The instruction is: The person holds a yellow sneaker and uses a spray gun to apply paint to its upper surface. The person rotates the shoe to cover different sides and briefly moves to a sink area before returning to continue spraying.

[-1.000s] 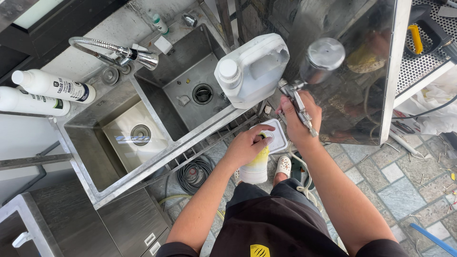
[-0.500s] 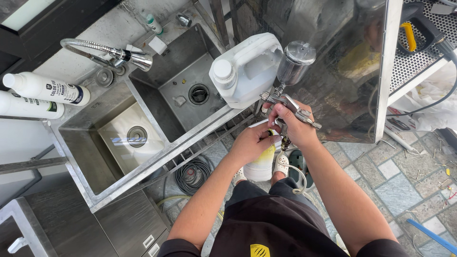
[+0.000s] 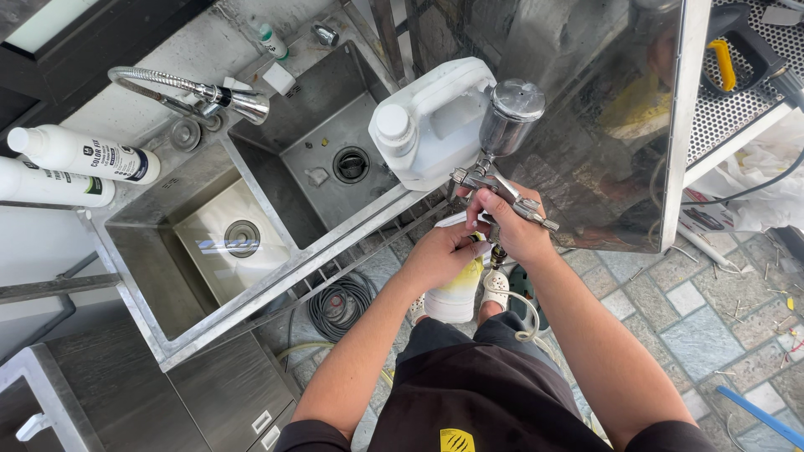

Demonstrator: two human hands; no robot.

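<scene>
Right hand clamped around the silver metal spray gun, its round cup uppermost, just right of the white plastic jug. Left hand closed over the white-and-yellow bottle below the jug, steadying it under the gun's base.

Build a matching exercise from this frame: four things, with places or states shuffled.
Things:
1. metal spray gun with cup
2. white plastic jug with round cap
3. flexible metal tap hose
4. coiled black hose

Places or states:
A. on the floor under the sink
B. held in the right hand
C. arching over the steel double sink
D. standing on the sink's edge

Pairs: 1-B, 2-D, 3-C, 4-A
</scene>
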